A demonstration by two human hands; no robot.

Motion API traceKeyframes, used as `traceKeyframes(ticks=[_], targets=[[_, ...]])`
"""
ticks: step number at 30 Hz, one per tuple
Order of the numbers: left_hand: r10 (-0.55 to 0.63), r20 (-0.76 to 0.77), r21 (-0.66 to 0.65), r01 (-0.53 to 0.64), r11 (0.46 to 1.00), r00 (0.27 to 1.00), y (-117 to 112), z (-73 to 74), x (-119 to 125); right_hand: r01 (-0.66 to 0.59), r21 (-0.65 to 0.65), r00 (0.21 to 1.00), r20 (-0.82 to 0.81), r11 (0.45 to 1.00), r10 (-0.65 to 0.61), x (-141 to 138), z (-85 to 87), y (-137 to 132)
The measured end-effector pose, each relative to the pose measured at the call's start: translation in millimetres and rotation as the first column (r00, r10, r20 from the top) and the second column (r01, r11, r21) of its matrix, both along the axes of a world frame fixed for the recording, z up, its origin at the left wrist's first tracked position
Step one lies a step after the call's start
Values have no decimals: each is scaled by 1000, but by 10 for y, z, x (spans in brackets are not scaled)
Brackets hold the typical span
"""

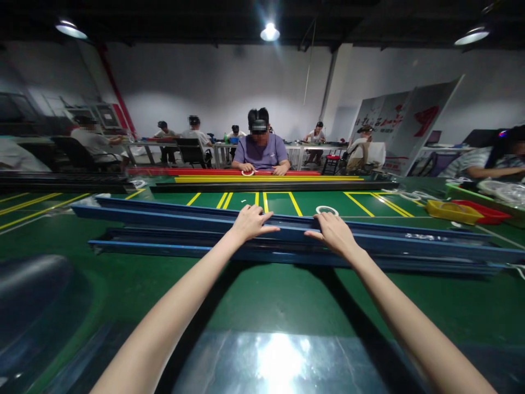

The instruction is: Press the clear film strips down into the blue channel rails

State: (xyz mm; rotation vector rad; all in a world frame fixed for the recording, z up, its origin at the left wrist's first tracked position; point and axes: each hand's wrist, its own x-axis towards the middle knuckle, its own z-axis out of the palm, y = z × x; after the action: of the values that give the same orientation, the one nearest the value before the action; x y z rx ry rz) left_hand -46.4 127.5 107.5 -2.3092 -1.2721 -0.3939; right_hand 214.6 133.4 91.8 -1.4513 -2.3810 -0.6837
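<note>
A long dark-blue channel strip [172,219] stretches across the table in front of me, slightly tilted down to the right. My left hand [251,222] grips its upper edge near the middle, thumb on the near side and fingers over the far side. In the same way, my right hand [334,232] is closed over the strip a short distance to the right. More long blue strips [151,250] lie just below and nearer to me. A white ring like a tape roll [327,208] sits directly behind my right hand's fingers.
Yellow lines mark the green table [279,301]. Across it lie black [270,187], yellow [266,178] and red strips [164,172], where a co-worker [262,150] sits. Yellow [453,211] and red trays [486,212] stand at the right. Several people work farther back.
</note>
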Motion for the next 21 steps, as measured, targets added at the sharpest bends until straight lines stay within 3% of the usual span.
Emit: traceKeyframes(ticks=[11,21], targets=[[-40,120,-21,43,999,992,-652,-343,497,-39,29,999,0,999,39,533,-301,-647],[-41,164,-53,50,997,986,-802,-692,795,-46,27,999,5,999,46,829,-579,-826]])
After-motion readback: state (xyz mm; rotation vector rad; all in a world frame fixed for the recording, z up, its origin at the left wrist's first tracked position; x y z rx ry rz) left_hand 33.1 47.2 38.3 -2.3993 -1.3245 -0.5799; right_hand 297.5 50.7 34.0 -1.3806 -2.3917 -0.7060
